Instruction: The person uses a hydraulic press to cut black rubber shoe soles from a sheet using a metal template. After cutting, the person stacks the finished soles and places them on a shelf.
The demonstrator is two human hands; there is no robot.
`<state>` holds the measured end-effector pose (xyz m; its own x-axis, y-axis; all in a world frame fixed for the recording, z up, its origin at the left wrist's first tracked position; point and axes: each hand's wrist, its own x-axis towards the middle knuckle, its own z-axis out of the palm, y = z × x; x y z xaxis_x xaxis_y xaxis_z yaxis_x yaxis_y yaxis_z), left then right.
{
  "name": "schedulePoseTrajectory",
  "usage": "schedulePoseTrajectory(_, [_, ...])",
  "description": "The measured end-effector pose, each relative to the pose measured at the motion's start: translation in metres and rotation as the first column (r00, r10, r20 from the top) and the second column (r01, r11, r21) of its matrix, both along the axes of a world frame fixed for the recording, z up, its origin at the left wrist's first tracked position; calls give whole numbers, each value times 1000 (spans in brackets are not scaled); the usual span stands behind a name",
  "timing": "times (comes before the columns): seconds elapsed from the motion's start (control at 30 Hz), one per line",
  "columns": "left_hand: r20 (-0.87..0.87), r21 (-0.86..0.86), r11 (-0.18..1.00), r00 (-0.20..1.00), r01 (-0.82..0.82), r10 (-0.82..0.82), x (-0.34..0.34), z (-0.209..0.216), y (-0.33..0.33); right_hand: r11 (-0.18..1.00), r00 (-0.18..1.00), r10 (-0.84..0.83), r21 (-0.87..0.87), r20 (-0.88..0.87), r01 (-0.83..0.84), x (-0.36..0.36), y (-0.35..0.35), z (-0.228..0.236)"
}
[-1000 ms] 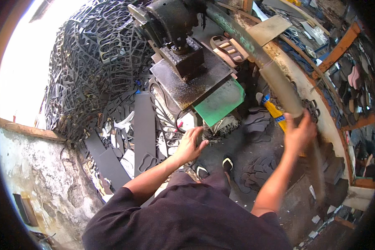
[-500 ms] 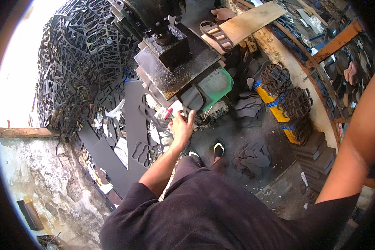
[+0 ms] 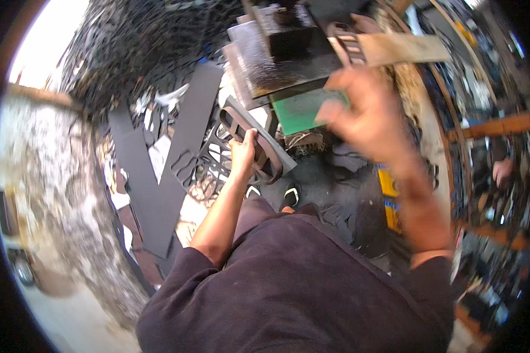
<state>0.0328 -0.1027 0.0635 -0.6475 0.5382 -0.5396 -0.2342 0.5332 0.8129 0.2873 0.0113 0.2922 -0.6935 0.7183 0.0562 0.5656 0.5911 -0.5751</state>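
Head view: from where I stand, the left hand [image 3: 243,152] has its fingers closed on a dark sole-shaped ring [image 3: 274,167] and the grey sheet [image 3: 286,160] lying against it, both tilted, just left of the green pad [image 3: 294,116]. The right hand [image 3: 368,115] is blurred, thumb and fingers spread wide, at the pad's right end; I can't tell whether it touches. Above the pad sits a heavy metal plate [image 3: 277,79]. Long black sheets [image 3: 193,112] lie to the left, and a wooden plank [image 3: 406,49] juts out beyond the right hand.

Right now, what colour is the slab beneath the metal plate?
The slab is green; head view shows it best.
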Motion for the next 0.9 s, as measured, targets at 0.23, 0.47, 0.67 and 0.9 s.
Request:
schedulePoseTrajectory(0.23, [290,389,857,928,-337,233,-7,101,-60,773,898,-143,-614,-415,-161,-76,-80,-103])
schedulePoseTrajectory(0.47, [470,749,533,883,-393,-10,-10,122,-94,726,809,-231,-650,-540,-226,-104,-83,-56])
schedulePoseTrajectory(0.67, [640,757,134,682,-640,-355,-39,122,-129,792,511,-464,-597,-724,-126,-76,-24,-23])
schedulePoseTrajectory(0.9, [632,755,301,769,-583,-96,-92,57,-163,972,514,-143,-21,-846,236,1,38,135])
